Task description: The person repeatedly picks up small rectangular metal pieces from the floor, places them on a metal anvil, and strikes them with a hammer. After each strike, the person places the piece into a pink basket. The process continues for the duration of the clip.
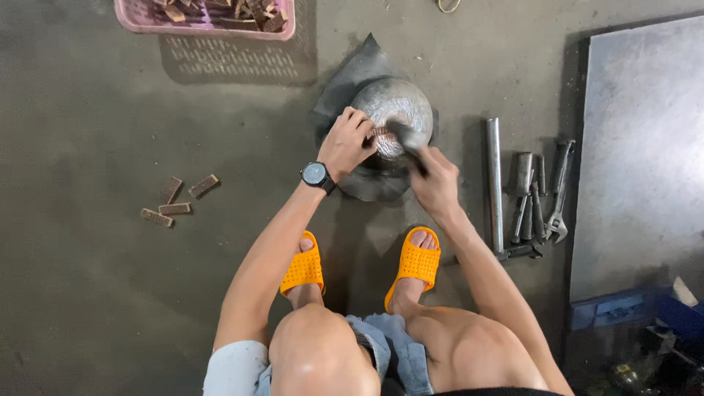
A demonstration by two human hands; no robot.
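Person squatting on concrete floor [88,293], orange slippers [414,262] on both feet. Between the feet and farther out: a round domed metal block [400,103] sitting on a dark rubber sheet [352,73].

Left hand [346,143] (wristwatch [317,175] on that wrist): fingers curled closed around a small brown ribbed piece [378,133], pressed against the near face of the block.

Right hand [434,182]: closed in a fist on the handle of a hammer [411,139], head lying over the block just beside the brown piece.

Left on floor: four loose brown rectangular pieces [176,199]. Far left: pink plastic basket [209,28] holding more of them. Right: steel pipe [495,183], then a cluster of wrenches and hand tools [539,198], then a grey metal plate [642,154].
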